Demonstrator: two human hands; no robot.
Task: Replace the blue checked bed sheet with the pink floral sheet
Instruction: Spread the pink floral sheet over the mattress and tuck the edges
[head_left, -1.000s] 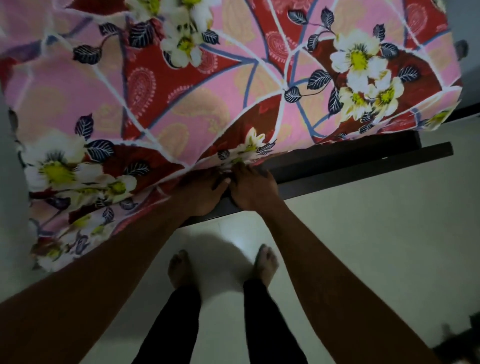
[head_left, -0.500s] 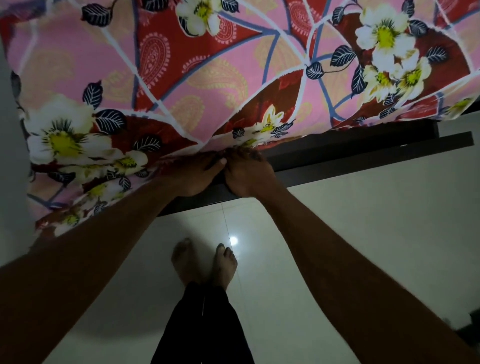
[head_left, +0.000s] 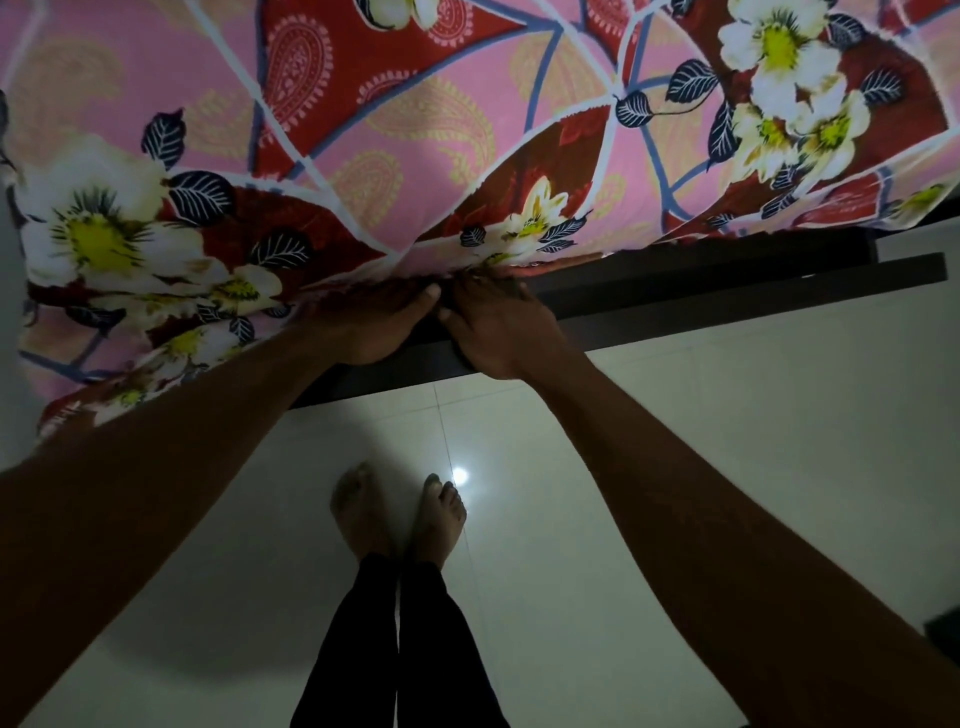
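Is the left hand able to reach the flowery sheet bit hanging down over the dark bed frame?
Probably yes. The left hand touches the edge of the pink floral sheet, and the hanging part lies just beside its forearm, with nothing visible between them.

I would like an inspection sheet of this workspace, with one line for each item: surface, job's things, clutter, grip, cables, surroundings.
Surface: bed, covered by the sheet; its dark frame shows below the cloth.
Job's things: pink floral sheet spread over the bed, its edge hanging loose at the left; blue checked sheet not seen.
Clutter: nothing seen.
Grip: left hand and right hand side by side at the sheet's lower edge; fingertips hidden by the cloth, so the hold cannot be told.
Cables: nothing seen.
Surroundings: pale tiled floor with a light glare; the person's bare feet; a dark object at the right edge, too cut off to identify.
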